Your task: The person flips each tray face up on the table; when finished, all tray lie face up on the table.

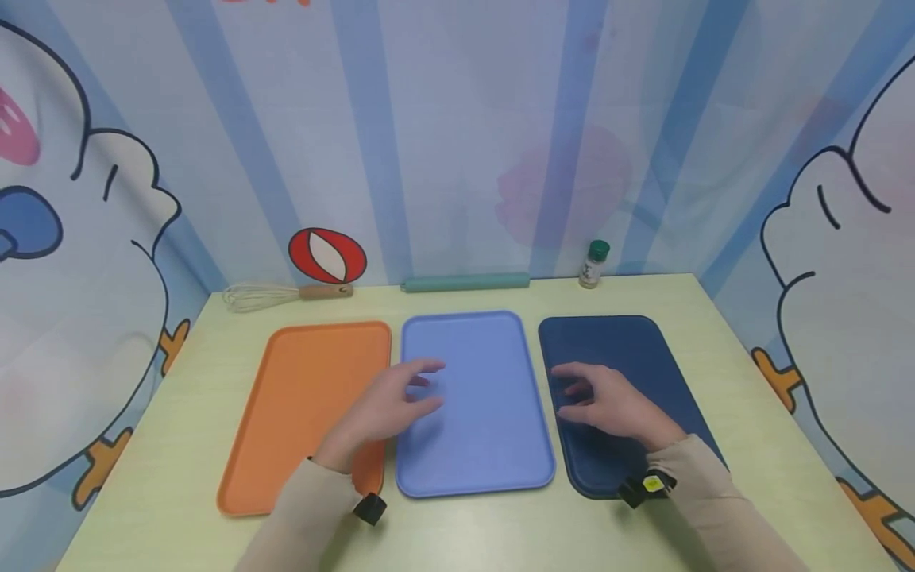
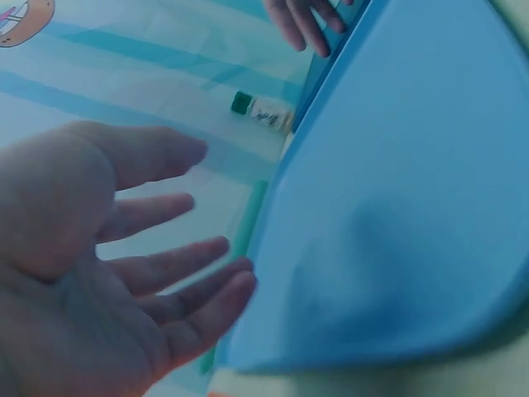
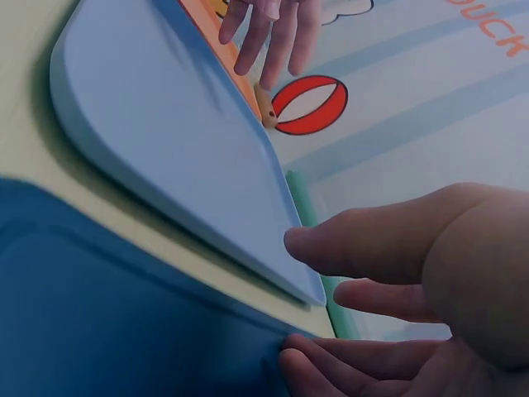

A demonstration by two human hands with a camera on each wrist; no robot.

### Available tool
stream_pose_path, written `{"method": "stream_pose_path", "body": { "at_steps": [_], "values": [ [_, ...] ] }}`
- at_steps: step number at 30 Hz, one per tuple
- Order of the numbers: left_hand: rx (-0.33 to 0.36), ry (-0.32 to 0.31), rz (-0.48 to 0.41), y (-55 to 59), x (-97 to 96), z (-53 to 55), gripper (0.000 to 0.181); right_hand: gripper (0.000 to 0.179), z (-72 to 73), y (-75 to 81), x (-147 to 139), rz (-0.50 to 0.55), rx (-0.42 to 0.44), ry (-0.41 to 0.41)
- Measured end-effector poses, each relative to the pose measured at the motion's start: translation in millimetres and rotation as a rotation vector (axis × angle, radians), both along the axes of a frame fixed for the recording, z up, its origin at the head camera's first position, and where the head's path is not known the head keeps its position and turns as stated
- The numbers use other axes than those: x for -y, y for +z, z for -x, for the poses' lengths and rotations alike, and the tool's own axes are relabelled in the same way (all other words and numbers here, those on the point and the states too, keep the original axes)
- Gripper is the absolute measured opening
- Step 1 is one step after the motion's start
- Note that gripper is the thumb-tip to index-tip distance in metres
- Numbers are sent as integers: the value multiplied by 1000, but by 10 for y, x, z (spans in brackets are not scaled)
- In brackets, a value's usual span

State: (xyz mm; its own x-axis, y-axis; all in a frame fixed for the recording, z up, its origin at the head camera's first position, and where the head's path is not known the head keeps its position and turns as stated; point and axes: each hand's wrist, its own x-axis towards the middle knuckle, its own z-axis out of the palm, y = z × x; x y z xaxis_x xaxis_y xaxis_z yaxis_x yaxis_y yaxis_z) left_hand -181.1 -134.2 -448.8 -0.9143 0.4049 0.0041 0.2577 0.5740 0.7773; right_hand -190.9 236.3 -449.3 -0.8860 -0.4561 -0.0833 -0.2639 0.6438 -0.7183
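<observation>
My left hand [image 1: 386, 403] hovers over the gap between the orange tray [image 1: 314, 373] and the light blue tray [image 1: 486, 397], fingers spread and holding nothing. In the left wrist view the palm and loosely bent fingers [image 2: 207, 322] show beside the light blue tray, which carries a soft shadow. Above the left part of the dark blue tray [image 1: 643, 373], my right hand [image 1: 608, 401] hangs with relaxed fingers and nothing in them. The right wrist view shows its thumb and fingers apart from each other near the dark blue tray's edge. All three trays bear no objects.
Along the table's back edge lie a whisk [image 1: 286, 295] with a wooden handle and a teal rolling pin [image 1: 465, 282]. A small green-capped jar [image 1: 593, 264] stands at the back right. A printed curtain [image 1: 457, 143] rises behind the pale yellow table [image 1: 500, 532].
</observation>
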Motion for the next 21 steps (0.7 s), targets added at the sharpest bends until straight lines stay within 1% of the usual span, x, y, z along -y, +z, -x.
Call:
{"method": "stream_pose_path", "body": {
  "at_steps": [4,8,13,16,21],
  "values": [
    [-9,-39,-104,-81,-168,67,50,61,7,-6,-124,-28,-30,-34],
    [-11,-83,-152,-107,-360,94,49,60,14,-8,-261,-64,-58,-75],
    [8,-119,-130,-129,-584,100,50,58,23,-11,-430,-109,-103,-115],
    [37,-127,-123,-160,-704,113,51,56,25,-10,-515,-135,-127,-137],
    [99,-121,-161,-200,-896,146,53,53,17,-18,-647,-189,-139,-181]
  ]
}}
